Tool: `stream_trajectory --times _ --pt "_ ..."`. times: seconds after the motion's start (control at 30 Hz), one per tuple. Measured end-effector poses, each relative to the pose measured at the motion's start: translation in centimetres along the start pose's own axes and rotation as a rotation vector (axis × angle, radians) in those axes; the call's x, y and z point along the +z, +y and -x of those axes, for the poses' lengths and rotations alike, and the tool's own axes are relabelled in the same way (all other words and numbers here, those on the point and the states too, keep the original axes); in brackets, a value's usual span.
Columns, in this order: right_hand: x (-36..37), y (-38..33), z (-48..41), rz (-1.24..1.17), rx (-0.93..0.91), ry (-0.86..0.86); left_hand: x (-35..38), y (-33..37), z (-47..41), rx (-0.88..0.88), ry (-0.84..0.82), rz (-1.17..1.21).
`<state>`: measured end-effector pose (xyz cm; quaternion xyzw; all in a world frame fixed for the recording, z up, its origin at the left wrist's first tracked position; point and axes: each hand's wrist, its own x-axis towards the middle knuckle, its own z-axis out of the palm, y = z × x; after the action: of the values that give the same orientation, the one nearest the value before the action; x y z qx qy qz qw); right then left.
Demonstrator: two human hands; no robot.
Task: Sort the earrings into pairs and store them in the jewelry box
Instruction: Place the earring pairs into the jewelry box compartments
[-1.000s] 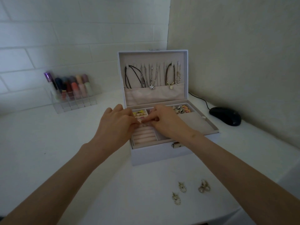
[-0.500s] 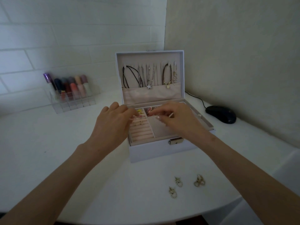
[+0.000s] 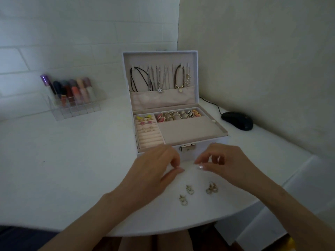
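My left hand (image 3: 155,169) and my right hand (image 3: 224,163) hover side by side just in front of the jewelry box (image 3: 208,142). Their fingertips are near each other but apart. The fingers of both are loosely bent, and I see nothing held in them.

Three gold earrings lie on the desk (image 3: 72,160) just below my hands. Two look alike (image 3: 190,189) (image 3: 183,200), and the third (image 3: 211,188) is a little to the right. They are near the rounded front edge of the desk. The box stands open, with its lid (image 3: 159,57) upright close to the corner of the walls.

A wide stretch of white desk runs between the box and the clear lipstick organizer (image 3: 72,104) on the left. On the right, a black mouse (image 3: 237,120) sits close to the wall.

My hands cover part of the box's front wall, but the clasp (image 3: 187,148) shows. The small pieces in the ring rolls (image 3: 148,131) and in the back compartment (image 3: 178,115) are too small to tell one from another. The necklaces (image 3: 159,78) hang in the lid, their lower ends hidden in its pocket. Both my forearms are cut off at the bottom.
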<state>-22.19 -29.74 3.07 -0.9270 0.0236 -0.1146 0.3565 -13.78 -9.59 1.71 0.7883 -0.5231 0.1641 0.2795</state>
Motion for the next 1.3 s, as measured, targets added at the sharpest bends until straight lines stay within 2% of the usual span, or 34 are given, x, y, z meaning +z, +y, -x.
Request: stream_trajectory --times 0.1,0.23,0.33,0.5,0.7,0.9,1.07,1.3 --pt "-0.5 1.3 1.4 0.001 0.027 -0.031 0.9 0.3 0.2 0.025 -0.129 0.047" --pt "-0.7 2.0 2.5 0.008 0.018 -0.089 2.0 0.4 -0.5 0.066 -0.210 0.043" --pt "-0.6 2.1 2.7 0.006 0.003 -0.145 2.5 0.8 -1.1 0.060 -0.239 0.031" --pt "-0.8 2.5 2.7 -0.018 0.004 -0.109 3.6 2.4 -1.8 0.064 -0.272 0.095" --pt "-0.8 2.8 3.2 -0.009 -0.015 -0.144 5.0 3.0 -2.7 0.099 -0.298 0.088" --pt "-0.7 2.8 3.0 0.034 -0.002 -0.113 5.1 2.9 -2.7 0.131 -0.261 0.050" --pt "-1.3 2.3 2.5 -0.063 0.040 -0.102 4.0 2.8 -2.8 0.096 -0.173 0.071" --pt "-1.5 -0.5 0.2 -0.256 0.000 -0.077 0.7 2.0 -3.2 -0.092 -0.116 0.229"
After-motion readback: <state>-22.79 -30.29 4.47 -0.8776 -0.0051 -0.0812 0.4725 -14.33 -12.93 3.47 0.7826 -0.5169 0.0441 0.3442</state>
